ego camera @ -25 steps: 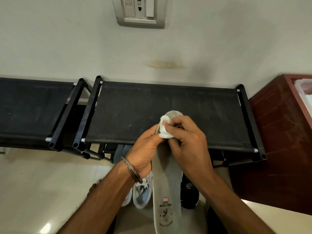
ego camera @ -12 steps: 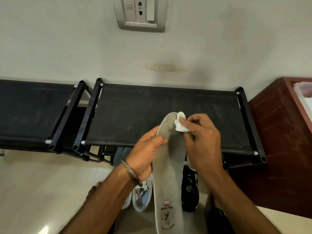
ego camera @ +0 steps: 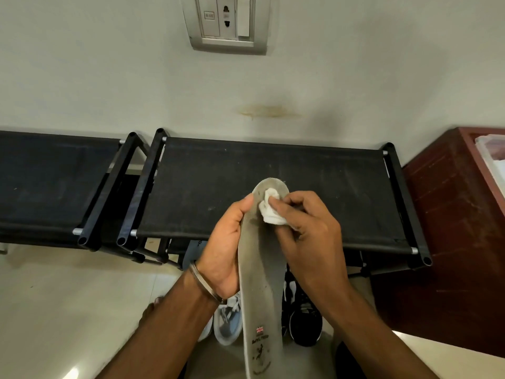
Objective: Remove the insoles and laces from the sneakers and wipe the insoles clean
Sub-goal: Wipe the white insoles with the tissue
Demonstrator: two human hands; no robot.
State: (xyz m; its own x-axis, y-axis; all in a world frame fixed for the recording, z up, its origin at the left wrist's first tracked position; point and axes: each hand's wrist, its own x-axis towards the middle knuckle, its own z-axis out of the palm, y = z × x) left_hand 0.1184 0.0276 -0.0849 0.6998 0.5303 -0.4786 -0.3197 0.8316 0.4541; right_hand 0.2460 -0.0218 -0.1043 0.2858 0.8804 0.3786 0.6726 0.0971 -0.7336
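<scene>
In front of me stands a black fabric-topped rack (ego camera: 273, 187) with tubular black posts, its cloth dusty and faintly scuffed. A second black rack (ego camera: 49, 181) sits just beside it on my left, their end frames nearly touching. Behind both rises a pale wall (ego camera: 109, 77) carrying a grey switch and socket plate (ego camera: 226, 23) high up, and lower down a brownish smear (ego camera: 269, 112) (dried, by the look of it). To my right is a reddish-brown wooden cabinet (ego camera: 448, 228), with something pale and translucent (ego camera: 492, 157) resting on its top at the frame's edge. The floor (ego camera: 68, 296) is glossy cream tile, catching a bright glint near the bottom left.
</scene>
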